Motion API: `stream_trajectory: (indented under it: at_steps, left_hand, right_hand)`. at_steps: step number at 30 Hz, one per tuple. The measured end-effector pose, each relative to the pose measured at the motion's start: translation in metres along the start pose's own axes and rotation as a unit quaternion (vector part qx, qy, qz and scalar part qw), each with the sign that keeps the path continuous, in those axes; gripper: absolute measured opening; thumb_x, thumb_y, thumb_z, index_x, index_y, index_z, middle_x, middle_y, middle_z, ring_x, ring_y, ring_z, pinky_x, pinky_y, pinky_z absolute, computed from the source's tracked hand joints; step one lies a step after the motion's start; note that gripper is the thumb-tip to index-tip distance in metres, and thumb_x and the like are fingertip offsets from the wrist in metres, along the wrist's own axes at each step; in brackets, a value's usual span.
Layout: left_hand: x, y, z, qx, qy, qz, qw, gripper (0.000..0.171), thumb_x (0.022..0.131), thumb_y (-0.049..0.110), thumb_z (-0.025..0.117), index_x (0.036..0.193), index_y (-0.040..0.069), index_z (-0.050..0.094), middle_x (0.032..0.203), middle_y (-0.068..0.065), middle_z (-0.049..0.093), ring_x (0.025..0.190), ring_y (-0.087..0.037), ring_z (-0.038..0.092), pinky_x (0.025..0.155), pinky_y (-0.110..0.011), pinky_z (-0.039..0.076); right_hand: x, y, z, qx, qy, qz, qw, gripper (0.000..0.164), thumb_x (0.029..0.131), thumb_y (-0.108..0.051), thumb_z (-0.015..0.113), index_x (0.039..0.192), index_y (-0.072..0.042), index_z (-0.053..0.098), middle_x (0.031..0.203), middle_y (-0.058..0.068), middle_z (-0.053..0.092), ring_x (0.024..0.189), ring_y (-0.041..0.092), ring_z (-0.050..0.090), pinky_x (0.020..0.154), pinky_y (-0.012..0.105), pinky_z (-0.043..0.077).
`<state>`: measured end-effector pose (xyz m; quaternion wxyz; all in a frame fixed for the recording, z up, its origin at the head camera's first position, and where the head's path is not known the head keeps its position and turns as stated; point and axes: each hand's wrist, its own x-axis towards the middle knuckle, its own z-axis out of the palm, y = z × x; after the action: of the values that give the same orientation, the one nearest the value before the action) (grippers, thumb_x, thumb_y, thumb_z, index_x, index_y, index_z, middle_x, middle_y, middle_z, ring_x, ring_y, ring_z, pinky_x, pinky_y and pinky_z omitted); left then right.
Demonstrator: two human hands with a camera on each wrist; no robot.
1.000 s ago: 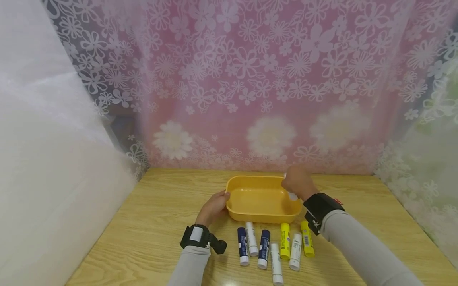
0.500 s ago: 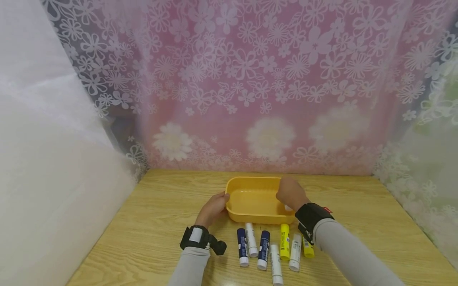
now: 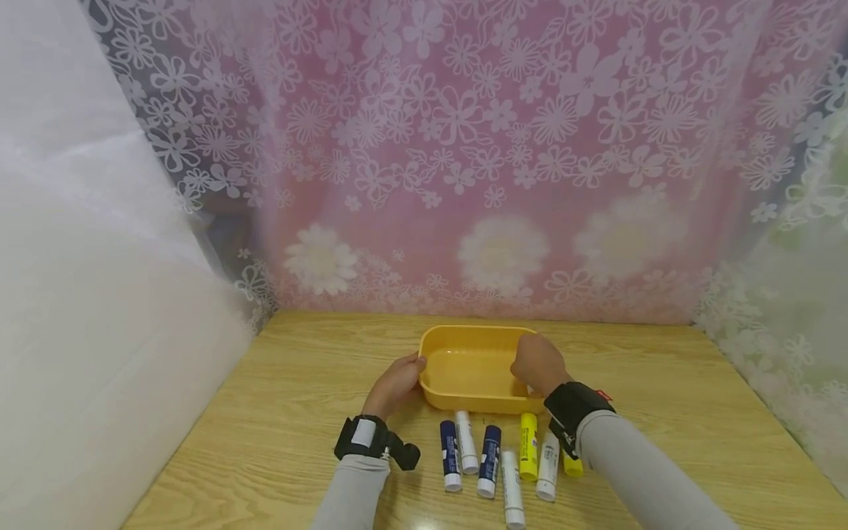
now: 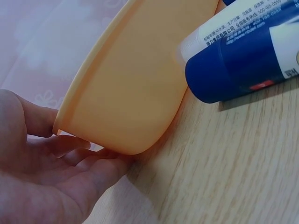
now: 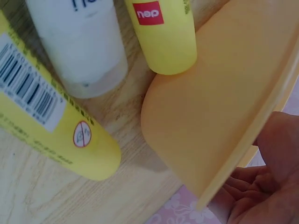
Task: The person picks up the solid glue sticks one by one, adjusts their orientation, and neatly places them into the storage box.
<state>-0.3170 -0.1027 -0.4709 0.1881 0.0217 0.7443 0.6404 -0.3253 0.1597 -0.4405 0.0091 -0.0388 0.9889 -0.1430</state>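
A yellow plastic tray [image 3: 464, 404] stands on the table. My left hand [image 3: 395, 384] grips its left end, thumb at the rim and fingers beneath, as the left wrist view shows. My right hand [image 3: 539, 363] is curled in a fist over the tray's right end, inside the rim. A bit of a white thing [image 3: 533, 391] shows under this fist; most of it is hidden, so I cannot tell its kind. In front of the tray lie several glue sticks: dark blue ones [image 3: 489, 461], white ones [image 3: 512, 489] and yellow ones [image 3: 528, 447]. The right wrist partly covers one yellow stick [image 3: 573, 466].
The wood-grain table [image 3: 278, 412] ends at a pink curtain [image 3: 411, 213] with white flowers, close behind the tray. A white sheet [image 3: 99, 316] slopes along the left side, and a pale flowered sheet [image 3: 788, 316] hangs at the right. Black straps [image 3: 361, 437] circle both wrists.
My right hand has moved left and slightly down, from the tray's right rim to inside it, hiding more of the white thing. The left hand and the tray stay put.
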Motion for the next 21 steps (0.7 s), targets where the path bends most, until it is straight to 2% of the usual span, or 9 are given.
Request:
stream_trajectory:
  at_steps: [4, 17, 21]
  left_hand:
    - [0.0006, -0.0004, 0.0001, 0.003, 0.003, -0.005, 1.0000, 0.050, 0.105, 0.027, 0.033, 0.147, -0.001, 0.032, 0.143, -0.016, 0.043, 0.128, -0.029, 0.045, 0.107, -0.050, 0.034]
    - [0.0012, -0.0004, -0.0014, -0.002, -0.005, 0.002, 1.0000, 0.050, 0.105, 0.026, 0.032, 0.147, -0.001, 0.031, 0.142, -0.018, 0.043, 0.128, -0.031, 0.045, 0.106, -0.051, 0.035]
    - [0.0021, -0.0004, -0.0013, -0.003, -0.005, 0.001, 1.0000, 0.050, 0.105, 0.026, 0.032, 0.147, 0.000, 0.030, 0.143, -0.018, 0.042, 0.129, -0.031, 0.044, 0.106, -0.051, 0.034]
  right_hand:
    - [-0.0006, 0.0011, 0.0025, 0.008, -0.001, 0.004, 1.000, 0.021, 0.078, -0.001, 0.057, 0.057, -0.006, 0.054, 0.054, 0.000, 0.033, 0.049, 0.017, 0.039, 0.045, 0.026, 0.031]
    - [-0.0022, -0.0021, 0.0023, -0.019, 0.007, 0.016, 1.000, 0.011, 0.078, -0.005, 0.060, 0.067, -0.004, 0.056, 0.059, 0.004, 0.047, 0.055, 0.021, 0.049, 0.048, 0.029, 0.040]
    - [-0.0043, -0.0031, 0.0022, -0.012, 0.014, 0.011, 1.000, 0.017, 0.078, -0.003, 0.058, 0.062, -0.005, 0.055, 0.056, 0.002, 0.042, 0.052, 0.020, 0.047, 0.046, 0.028, 0.037]
